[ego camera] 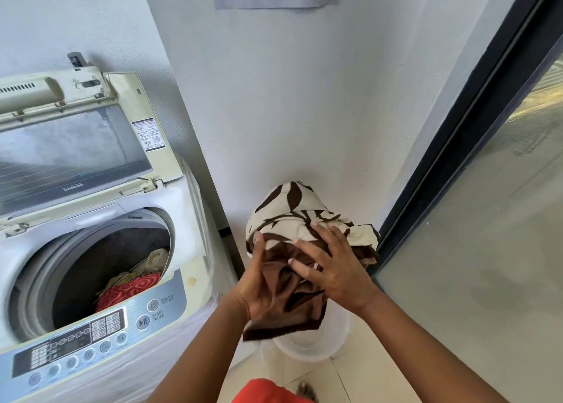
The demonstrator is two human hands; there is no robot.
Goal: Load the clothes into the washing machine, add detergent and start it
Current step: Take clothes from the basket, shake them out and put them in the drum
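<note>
A bundle of brown and cream patterned cloth (292, 217) is lifted between both my hands, above a white laundry basket (307, 346) on the floor. My left hand (259, 284) grips the bundle's left side from below. My right hand (332, 265) lies over the top of it with fingers spread and curled into the fabric. To the left stands a top-loading washing machine (189, 220) with its lid (76, 146) raised. Inside its drum (91, 265) lie a red patterned garment (128, 291) and a yellowish one (152, 261).
The machine's control panel (100, 332) with power and start buttons faces me at the lower left. A white wall (304, 113) rises behind the bundle. A dark-framed glass door (475, 220) runs along the right. Pale floor tiles (365, 372) lie below.
</note>
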